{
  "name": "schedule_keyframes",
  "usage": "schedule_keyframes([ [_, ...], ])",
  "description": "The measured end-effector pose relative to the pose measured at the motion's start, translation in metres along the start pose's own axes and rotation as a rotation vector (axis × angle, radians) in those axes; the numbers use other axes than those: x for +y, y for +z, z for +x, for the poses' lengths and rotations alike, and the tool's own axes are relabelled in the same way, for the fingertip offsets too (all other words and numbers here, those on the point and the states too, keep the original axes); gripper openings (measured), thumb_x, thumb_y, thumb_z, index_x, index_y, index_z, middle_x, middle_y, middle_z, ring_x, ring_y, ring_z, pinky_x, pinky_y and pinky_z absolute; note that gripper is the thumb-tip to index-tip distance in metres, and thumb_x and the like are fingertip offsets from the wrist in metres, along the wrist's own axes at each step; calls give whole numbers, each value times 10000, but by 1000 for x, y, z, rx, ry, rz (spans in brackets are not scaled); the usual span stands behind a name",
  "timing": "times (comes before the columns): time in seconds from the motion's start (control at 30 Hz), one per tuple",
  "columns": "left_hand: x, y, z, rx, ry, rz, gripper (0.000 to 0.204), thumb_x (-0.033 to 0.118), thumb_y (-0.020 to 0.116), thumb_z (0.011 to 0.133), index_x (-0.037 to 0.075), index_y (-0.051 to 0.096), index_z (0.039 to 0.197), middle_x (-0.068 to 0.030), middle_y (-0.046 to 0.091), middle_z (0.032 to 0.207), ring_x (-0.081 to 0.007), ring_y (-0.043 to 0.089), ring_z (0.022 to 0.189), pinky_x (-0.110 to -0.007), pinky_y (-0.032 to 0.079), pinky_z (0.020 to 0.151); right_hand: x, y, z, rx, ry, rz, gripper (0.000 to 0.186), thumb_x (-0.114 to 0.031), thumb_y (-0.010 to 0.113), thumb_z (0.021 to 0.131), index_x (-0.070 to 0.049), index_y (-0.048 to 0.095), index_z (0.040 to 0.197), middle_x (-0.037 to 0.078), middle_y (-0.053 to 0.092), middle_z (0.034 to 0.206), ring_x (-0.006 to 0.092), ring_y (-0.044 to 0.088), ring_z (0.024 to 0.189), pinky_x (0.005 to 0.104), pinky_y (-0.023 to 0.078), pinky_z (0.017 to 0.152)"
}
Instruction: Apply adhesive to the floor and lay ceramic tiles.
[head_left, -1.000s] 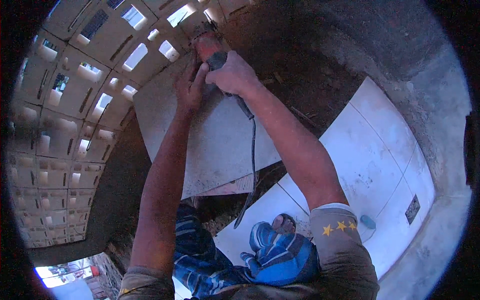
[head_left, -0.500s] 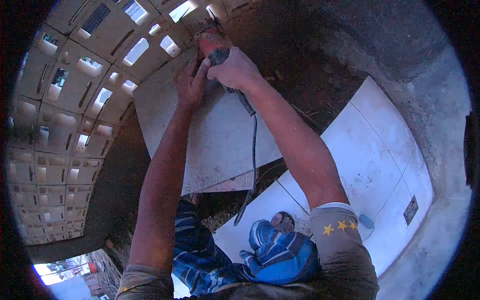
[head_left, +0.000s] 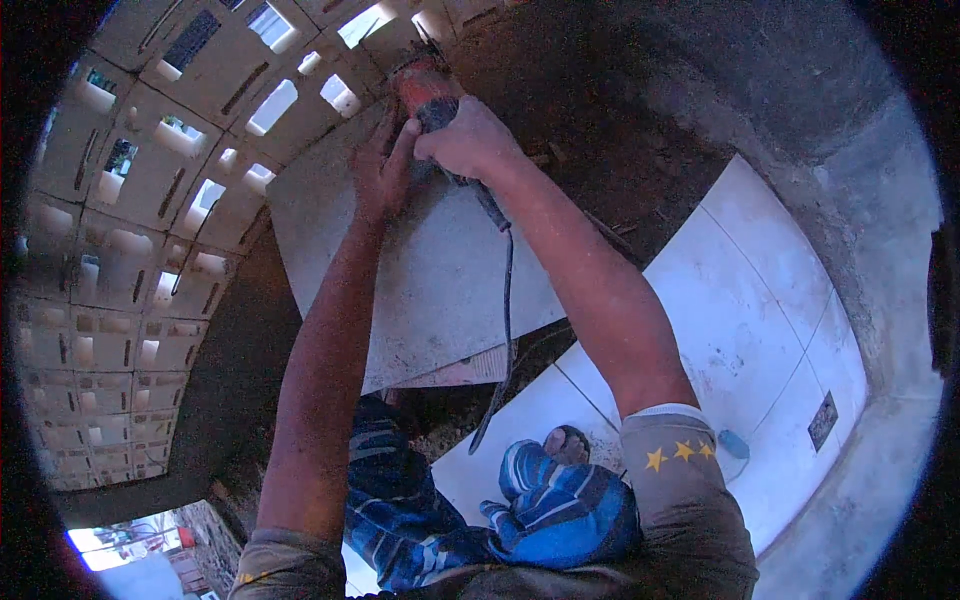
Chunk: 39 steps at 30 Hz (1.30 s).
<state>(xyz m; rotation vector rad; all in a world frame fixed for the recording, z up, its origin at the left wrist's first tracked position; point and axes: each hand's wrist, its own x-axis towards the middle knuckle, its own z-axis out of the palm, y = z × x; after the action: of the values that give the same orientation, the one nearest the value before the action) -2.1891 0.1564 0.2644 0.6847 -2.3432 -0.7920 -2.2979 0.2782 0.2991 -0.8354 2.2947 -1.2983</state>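
Note:
At the far side of a large grey tile (head_left: 440, 290), my right hand (head_left: 470, 140) is wrapped round a red and black power tool, which looks like an angle grinder (head_left: 422, 82). Its head is at the far edge of the tile, close to the block wall, and is too dark to make out clearly. From the tool's rear, a black cord (head_left: 509, 300) hangs over the tile toward me. My left hand (head_left: 382, 170) lies beside the grinder on the tile's far left part, fingers stretched forward and thumb near the tool. Its fingertips are dim.
A wall of pierced blocks (head_left: 150, 190) rises at the left and far side. White floor tiles (head_left: 740, 290) with a small drain grate (head_left: 822, 421) lie at the right, below a rough grey wall (head_left: 850, 170). Dark soil (head_left: 610, 140) shows beyond the grey tile. A bluish object (head_left: 733, 445) sits near my right sleeve.

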Motion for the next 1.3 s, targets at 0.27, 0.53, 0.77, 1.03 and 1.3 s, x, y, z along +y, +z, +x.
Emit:
schedule_keyframes([
  [0.27,4,2,2,14,20,30,601,522,450,977,139,478,1439,-197,625,1259,-374,562,1198,-422,334,1089,6,-3,7,-33,-38,43,705,-325,824,570,82,615,1106,234,671,1040,322,667,979,378,518,880],
  [0.53,-9,0,3,-5,54,40,620,500,459,980,105,440,1457,-191,620,1280,-331,574,1213,-450,319,1091,9,7,12,-10,-61,43,535,-279,807,583,20,667,1004,200,686,956,278,675,885,371,524,825],
  [0.77,-1,-1,-1,5,59,-142,645,516,456,973,84,444,1451,-214,608,1281,-353,543,1236,-498,255,1115,7,0,17,-283,23,35,1010,-395,782,645,84,321,1404,253,566,1300,350,580,1197,407,463,1019],
  [1.03,1,6,0,68,48,2,584,498,484,969,83,538,1377,-225,651,1179,-366,620,1093,-439,425,987,25,20,27,-30,-111,86,362,-222,790,624,-3,674,887,92,666,783,198,630,726,341,509,714],
  [1.3,3,6,3,96,200,-170,498,430,553,957,62,592,1290,-202,684,1071,-340,654,1010,-418,471,904,19,10,21,-67,-115,84,321,-193,768,637,-10,678,885,81,667,786,184,633,726,331,508,697],
])
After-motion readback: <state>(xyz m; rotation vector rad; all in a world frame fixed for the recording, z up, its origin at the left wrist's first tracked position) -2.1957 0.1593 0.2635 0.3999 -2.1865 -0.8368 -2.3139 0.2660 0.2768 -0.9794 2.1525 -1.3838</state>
